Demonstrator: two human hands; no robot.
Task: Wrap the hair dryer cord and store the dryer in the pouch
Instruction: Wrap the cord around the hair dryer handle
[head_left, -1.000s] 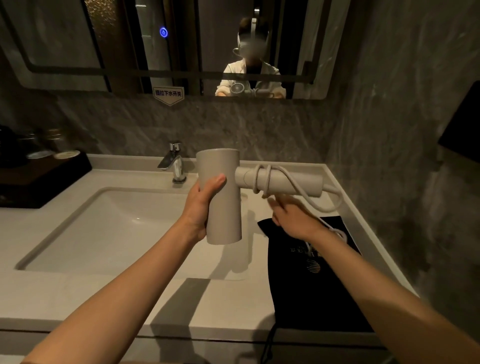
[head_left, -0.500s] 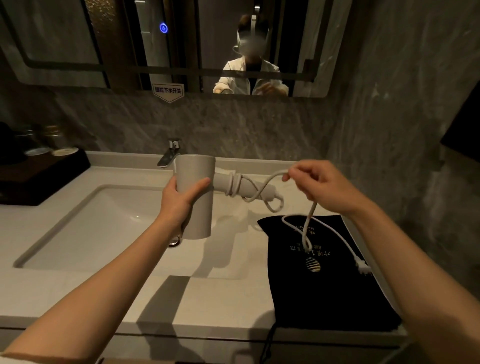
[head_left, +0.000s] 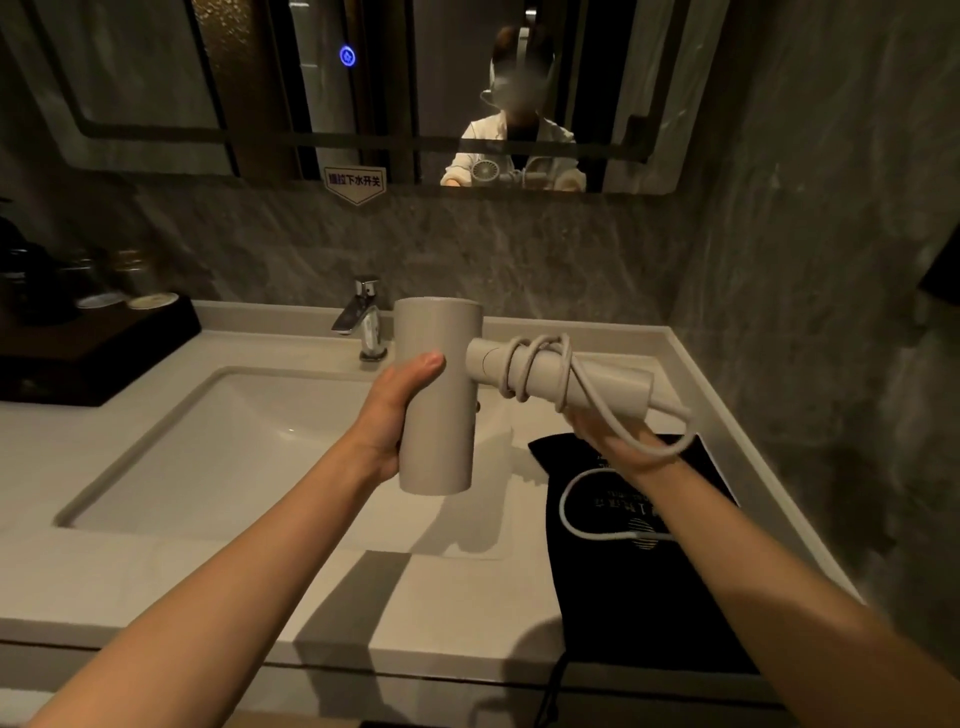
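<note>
My left hand (head_left: 397, 415) grips the beige barrel of the hair dryer (head_left: 439, 395), which is held above the right end of the basin with its handle pointing right. Several turns of the white cord (head_left: 524, 369) lie around the handle. My right hand (head_left: 618, 441) sits under the handle, palm up, with the cord running across it and its fingers hidden behind the handle. A slack loop of cord hangs down over the black pouch (head_left: 613, 587), which lies flat on the counter at the right.
A white basin (head_left: 218, 467) fills the counter's left half, with a chrome tap (head_left: 363, 319) behind it. A dark tray (head_left: 88, 343) with small jars stands at far left. A grey stone wall closes the right side. A mirror hangs above.
My right hand has dropped from above the handle to beneath it, laying another turn of cord. The dryer has risen a little and the hanging cord is shorter.
</note>
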